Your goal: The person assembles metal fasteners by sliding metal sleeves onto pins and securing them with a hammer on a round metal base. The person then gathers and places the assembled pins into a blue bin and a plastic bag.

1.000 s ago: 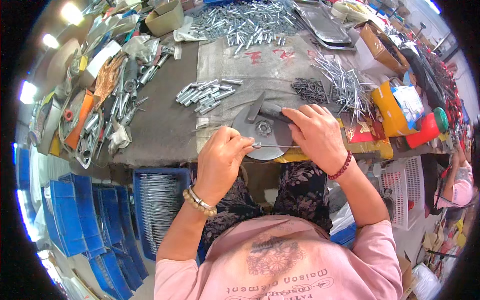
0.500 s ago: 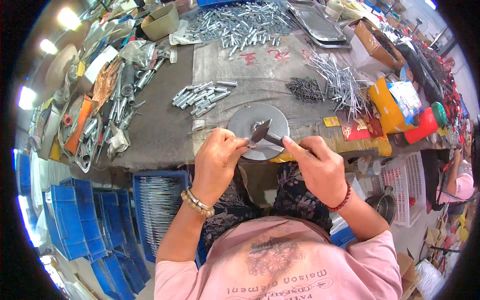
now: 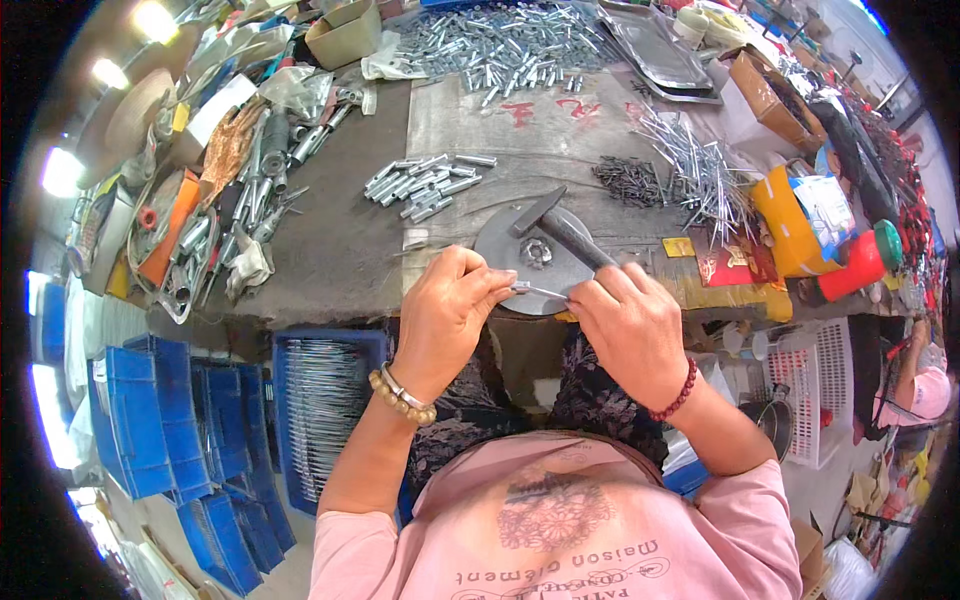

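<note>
Cluttered bench [image 3: 335,235], with a grey disc [image 3: 497,243] at its near edge. Left hand [image 3: 445,308] and right hand [image 3: 632,318] both pinch with their fingertips. Hammer [image 3: 564,230] lies on the disc, handle toward the right hand. Pinched between the 2, over the disc's near rim: 1 thin rod [image 3: 547,292].

Thin rod [image 3: 546,292], near: bright, smooth metal. Hammer head [image 3: 540,211]: dark, matt metal. Disc [image 3: 497,246]: satin grey metal. Short tubes [image 3: 425,186], left: glossy metal. Surface cover [image 3: 530,150]: wrinkled, matt cloth. Jar [image 3: 850,266], right: glossy red plastic.

Green-lidded red jar [image 3: 853,266] beside a yellow package [image 3: 780,222] at right.
</note>
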`<state>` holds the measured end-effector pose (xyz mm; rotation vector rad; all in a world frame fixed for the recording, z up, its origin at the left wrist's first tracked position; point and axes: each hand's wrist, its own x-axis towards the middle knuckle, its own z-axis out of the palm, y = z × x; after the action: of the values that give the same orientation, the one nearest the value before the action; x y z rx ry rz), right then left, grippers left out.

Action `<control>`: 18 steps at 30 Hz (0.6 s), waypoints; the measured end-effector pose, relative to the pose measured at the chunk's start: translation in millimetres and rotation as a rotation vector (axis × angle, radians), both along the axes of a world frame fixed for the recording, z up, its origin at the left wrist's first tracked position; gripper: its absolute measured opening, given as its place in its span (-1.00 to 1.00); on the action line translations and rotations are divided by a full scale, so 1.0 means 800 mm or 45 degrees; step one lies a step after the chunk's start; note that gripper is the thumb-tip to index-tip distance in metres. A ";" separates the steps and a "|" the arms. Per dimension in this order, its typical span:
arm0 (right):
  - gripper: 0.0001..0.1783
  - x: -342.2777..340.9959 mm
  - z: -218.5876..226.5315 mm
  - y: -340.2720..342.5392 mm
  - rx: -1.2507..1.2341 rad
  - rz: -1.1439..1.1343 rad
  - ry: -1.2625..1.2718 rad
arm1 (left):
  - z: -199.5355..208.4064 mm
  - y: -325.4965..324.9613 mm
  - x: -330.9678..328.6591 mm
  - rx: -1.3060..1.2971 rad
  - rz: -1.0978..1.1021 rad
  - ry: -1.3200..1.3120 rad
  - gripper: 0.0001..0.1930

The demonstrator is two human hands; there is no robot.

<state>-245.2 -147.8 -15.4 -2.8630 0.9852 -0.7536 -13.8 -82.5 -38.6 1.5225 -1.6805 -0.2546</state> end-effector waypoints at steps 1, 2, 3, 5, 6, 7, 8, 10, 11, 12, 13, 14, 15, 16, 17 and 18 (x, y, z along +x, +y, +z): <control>-0.84 0.002 0.004 0.007 0.050 -0.023 -0.041 | -0.001 -0.001 0.000 -0.016 -0.008 -0.014 -0.77; -0.84 0.003 0.003 0.013 0.051 -0.023 -0.040 | -0.002 -0.001 0.001 -0.029 -0.016 -0.029 -0.75; -0.86 0.003 0.002 0.018 0.184 -0.017 -0.091 | -0.004 0.000 0.000 -0.027 -0.016 -0.028 -0.75; -0.85 -0.001 -0.004 0.024 0.477 0.035 -0.214 | -0.008 0.001 -0.008 -0.183 0.051 0.006 -0.67; -0.85 -0.002 -0.004 0.027 0.481 0.035 -0.214 | -0.008 0.006 -0.014 -0.179 0.051 0.006 -0.67; -0.80 -0.003 -0.003 0.028 0.830 0.030 -0.232 | -0.008 0.014 -0.023 -0.133 0.140 0.134 -0.64; -0.75 -0.004 -0.002 0.029 1.180 0.025 -0.247 | -0.009 0.022 -0.030 -0.086 0.228 0.262 -0.62; -0.71 -0.005 -0.009 0.034 1.284 0.043 -0.295 | -0.020 0.034 -0.041 -0.058 0.189 0.280 -0.57; -0.71 -0.004 -0.007 0.037 1.539 0.010 -0.400 | -0.023 0.039 -0.051 0.083 0.156 0.586 -0.55; -0.71 -0.003 -0.006 0.039 1.792 -0.026 -0.505 | -0.025 0.041 -0.058 0.223 0.122 0.892 -0.53; -0.71 -0.001 -0.005 0.041 1.799 -0.021 -0.498 | -0.025 0.042 -0.060 0.312 0.084 0.996 -0.45; -0.71 0.000 -0.005 0.043 1.846 -0.039 -0.529 | -0.024 0.042 -0.062 0.313 0.095 0.998 -0.45; -0.71 0.003 -0.005 0.045 1.892 -0.055 -0.559 | -0.023 0.041 -0.062 0.355 0.086 1.155 -0.44; -0.71 0.005 -0.008 0.047 1.901 -0.044 -0.544 | -0.023 0.042 -0.062 0.393 0.082 1.315 -0.42; -0.70 0.007 -0.012 0.050 1.886 -0.024 -0.551 | -0.025 0.045 -0.061 0.400 0.100 1.363 -0.39; -0.70 0.011 -0.016 0.053 1.873 0.002 -0.554 | -0.027 0.047 -0.060 0.389 0.129 1.368 -0.39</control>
<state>-236.6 -105.4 -28.0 -1.3604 0.8648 -0.3245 -61.4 -45.0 -60.2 1.2794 -0.7172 -1.0892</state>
